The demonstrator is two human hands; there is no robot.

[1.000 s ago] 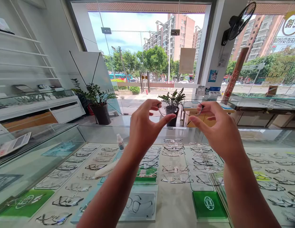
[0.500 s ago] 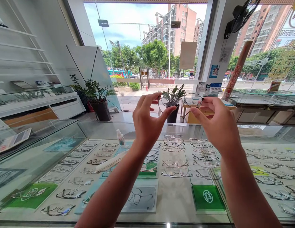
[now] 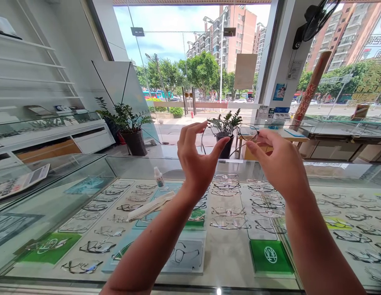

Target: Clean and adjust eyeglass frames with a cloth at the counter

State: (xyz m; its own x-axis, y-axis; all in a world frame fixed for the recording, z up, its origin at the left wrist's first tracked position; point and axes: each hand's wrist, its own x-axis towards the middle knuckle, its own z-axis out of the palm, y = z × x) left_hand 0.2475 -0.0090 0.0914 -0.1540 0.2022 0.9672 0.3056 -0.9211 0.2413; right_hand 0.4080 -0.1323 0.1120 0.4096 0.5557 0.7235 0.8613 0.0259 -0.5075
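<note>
A thin-framed pair of round glasses (image 3: 248, 140) is held up over the glass display case, level with a potted plant seen behind it. My left hand (image 3: 198, 153) grips its left side between thumb and fingers. At the other side, my right hand (image 3: 278, 162) pinches the frame near the hinge. Below my hands, rows of glasses (image 3: 228, 211) lie inside the case. A small white spray bottle (image 3: 158, 177) and a light rolled cloth (image 3: 151, 206) are left of my left forearm.
Green square pads (image 3: 271, 257) sit in the case. Beyond it stand a large potted plant (image 3: 134, 141), a glass door and a low wooden-sided table (image 3: 249, 153). A black fan (image 3: 316, 20) hangs at the upper right. A calendar-like board (image 3: 24, 182) is at the left.
The view has shifted slightly, so the surroundings appear a little further right. The glasses are tilted somewhat differently, still held in both hands.
</note>
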